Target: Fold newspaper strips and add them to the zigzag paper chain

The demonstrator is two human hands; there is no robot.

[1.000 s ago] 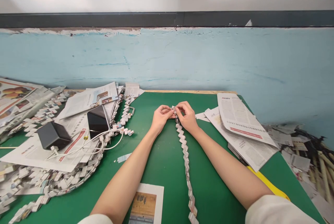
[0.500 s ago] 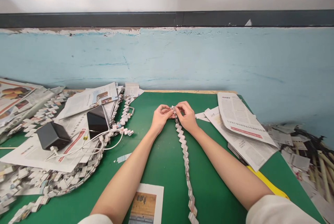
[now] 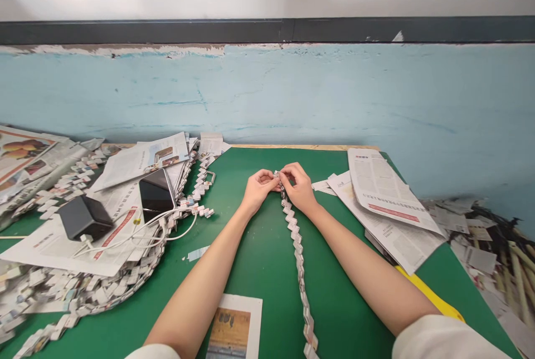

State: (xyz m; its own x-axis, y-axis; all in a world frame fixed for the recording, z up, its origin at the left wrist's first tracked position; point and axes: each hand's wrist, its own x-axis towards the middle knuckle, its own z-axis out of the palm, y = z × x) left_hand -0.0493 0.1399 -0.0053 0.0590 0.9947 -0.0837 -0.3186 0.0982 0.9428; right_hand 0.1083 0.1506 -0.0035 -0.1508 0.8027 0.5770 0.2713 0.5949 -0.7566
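Observation:
A zigzag chain of folded newspaper (image 3: 296, 236) runs down the middle of the green table (image 3: 259, 253) toward me. Its far end is between the fingertips of both hands. My left hand (image 3: 259, 189) pinches that end from the left, thumb and forefinger pressed together. From the other side, my right hand (image 3: 297, 186) grips it with thumb and forefinger, the other fingers curled. The fingertips nearly touch each other and partly hide the links there. Both forearms rest low over the table.
Left are heaped folded-paper chains (image 3: 121, 286), a phone (image 3: 156, 194), a black cube-shaped charger (image 3: 86, 218) and a white cable (image 3: 179, 214). Folded newspapers (image 3: 387, 203) and a yellow object (image 3: 430, 292) lie right. A printed picture (image 3: 234, 325) is near the front; a blue wall (image 3: 267, 97) stands behind.
Almost nothing differs. My fingers have shifted very slightly at the chain's end; the chain and the other things keep their places.

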